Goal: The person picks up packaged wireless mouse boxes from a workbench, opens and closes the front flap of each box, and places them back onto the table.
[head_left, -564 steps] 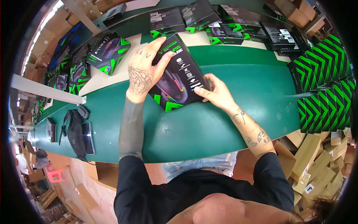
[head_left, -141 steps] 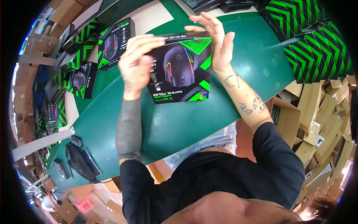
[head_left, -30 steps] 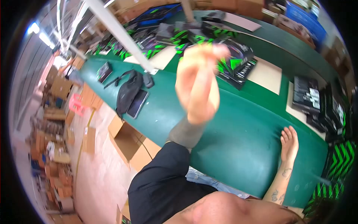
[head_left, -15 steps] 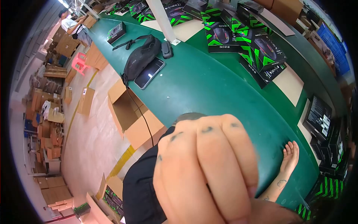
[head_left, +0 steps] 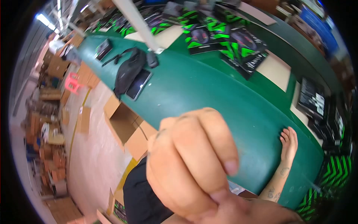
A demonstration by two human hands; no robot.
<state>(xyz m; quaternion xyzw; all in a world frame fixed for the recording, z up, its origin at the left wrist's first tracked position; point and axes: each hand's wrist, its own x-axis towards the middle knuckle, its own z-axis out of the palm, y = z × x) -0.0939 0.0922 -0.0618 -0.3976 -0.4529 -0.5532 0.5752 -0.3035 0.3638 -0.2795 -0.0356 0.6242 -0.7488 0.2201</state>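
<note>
My left hand [head_left: 190,160] is large and close to the camera, its fingers curled into a fist. Whatever may be inside the fist is hidden. Farther right, my right hand [head_left: 288,143] rests on the green tabletop [head_left: 209,89] near its edge, palm partly turned up. Its fingers are a little bent and hold nothing. A black pouch bag [head_left: 130,71] with a strap lies at the table's far left part. Beside it are a phone [head_left: 139,85] and a small black device [head_left: 152,59].
Black-and-green mouse boxes [head_left: 238,41] are piled behind a white post [head_left: 136,24]. More dark boxes [head_left: 312,99] stand at right. An open carton [head_left: 125,125] sits below the table edge. A person [head_left: 61,48] works far left, near a pink stool [head_left: 72,83].
The camera view has shifted, so the table items appear farther left. My left fist has turned, showing its fingertips more. The right hand stays on the table.
</note>
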